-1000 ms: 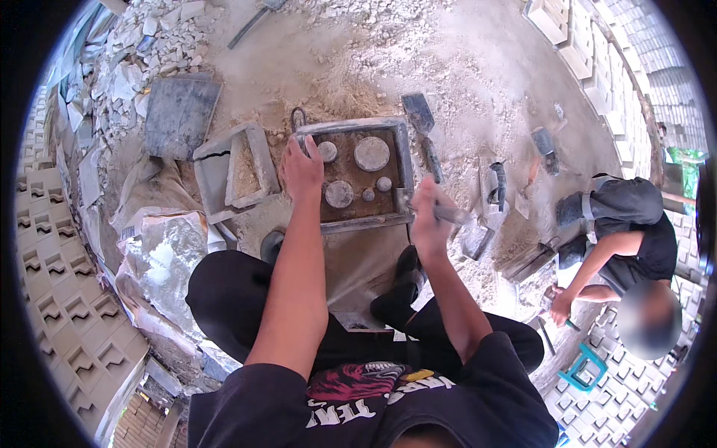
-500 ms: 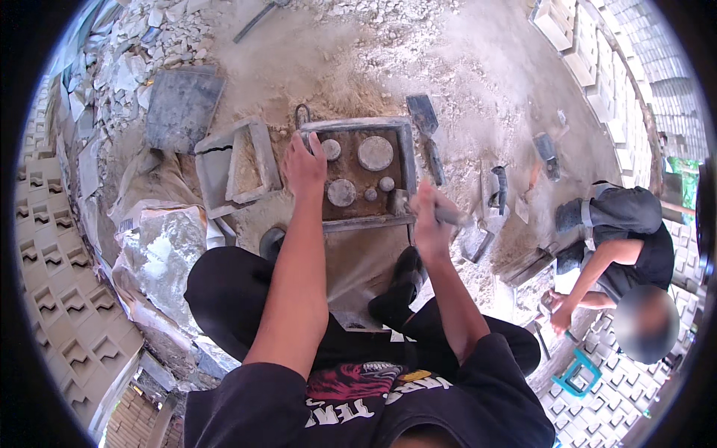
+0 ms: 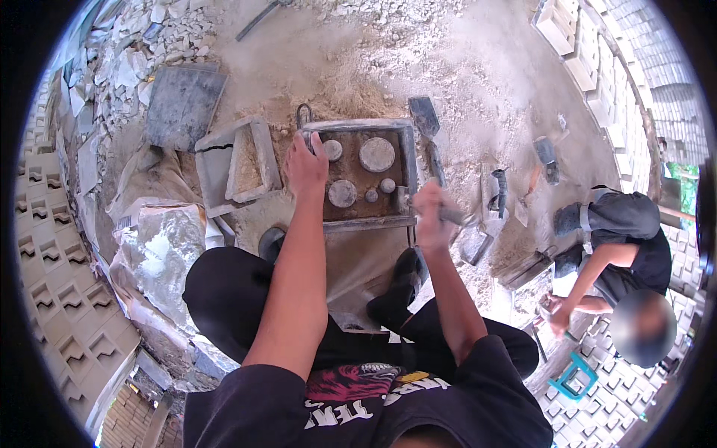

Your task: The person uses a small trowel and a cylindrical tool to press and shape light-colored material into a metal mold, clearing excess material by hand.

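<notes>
A rectangular mold frame (image 3: 370, 222) lies on the ground between my feet. Its bed of brown, sandy material holds several round grey discs of different sizes, the largest disc (image 3: 377, 154) at the upper right. My left hand (image 3: 306, 166) grips the frame's left rim near the far corner, thumb on the inner side. Over the right edge, my right hand (image 3: 431, 216) is closed round a motion-blurred hand tool (image 3: 454, 215). What looks like the tool's flat grey end reaches the bed just inside the right wall; its exact kind is unclear.
Left of the mold stand a second broken-edged frame (image 3: 267, 157) and a dark flat board (image 3: 184, 104). A dusty sack (image 3: 160, 239) lies nearer. Flat tools (image 3: 423, 116) and a trowel (image 3: 527, 198) lie to the right. A co-worker (image 3: 624, 246) crouches beside a teal stool (image 3: 573, 375).
My right hand and its tool have shifted only slightly, still blurred at the frame's right edge. My left hand stays on the rim. The co-worker's hands have moved a little.
</notes>
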Available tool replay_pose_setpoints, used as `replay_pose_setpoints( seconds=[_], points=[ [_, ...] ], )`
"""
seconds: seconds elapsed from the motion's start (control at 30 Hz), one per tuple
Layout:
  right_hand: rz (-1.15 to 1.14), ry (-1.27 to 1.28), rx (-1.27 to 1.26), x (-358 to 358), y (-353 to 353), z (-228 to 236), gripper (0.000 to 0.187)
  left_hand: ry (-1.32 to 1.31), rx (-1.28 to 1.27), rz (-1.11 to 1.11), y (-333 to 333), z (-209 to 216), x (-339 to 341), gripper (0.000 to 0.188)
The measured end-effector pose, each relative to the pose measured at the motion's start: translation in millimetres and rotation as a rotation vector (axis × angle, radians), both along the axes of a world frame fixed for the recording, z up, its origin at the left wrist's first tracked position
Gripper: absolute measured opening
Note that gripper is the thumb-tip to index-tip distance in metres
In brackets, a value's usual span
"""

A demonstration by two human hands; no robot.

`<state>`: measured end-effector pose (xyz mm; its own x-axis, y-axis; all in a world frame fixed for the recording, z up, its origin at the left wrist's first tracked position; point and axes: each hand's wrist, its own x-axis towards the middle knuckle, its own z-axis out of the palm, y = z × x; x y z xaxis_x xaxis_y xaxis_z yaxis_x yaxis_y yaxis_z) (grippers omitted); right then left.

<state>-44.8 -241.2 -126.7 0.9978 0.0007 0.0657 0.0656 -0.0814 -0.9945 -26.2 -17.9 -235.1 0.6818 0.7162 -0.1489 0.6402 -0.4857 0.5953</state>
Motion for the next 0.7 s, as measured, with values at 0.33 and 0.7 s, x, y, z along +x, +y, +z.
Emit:
replay_pose_setpoints(
  seconds=[0.33, 0.7],
  points=[
    [-0.021, -0.056, 0.35, 28, 9, 30, 0.043, 0.025, -0.032, -0.007, -1, 7, 1, 0.059],
    [-0.095, -0.083, 0.027, 55, 21, -30, 0.049, 0.041, -0.012, -0.036, -6, 9, 5, 0.056]
  ],
)
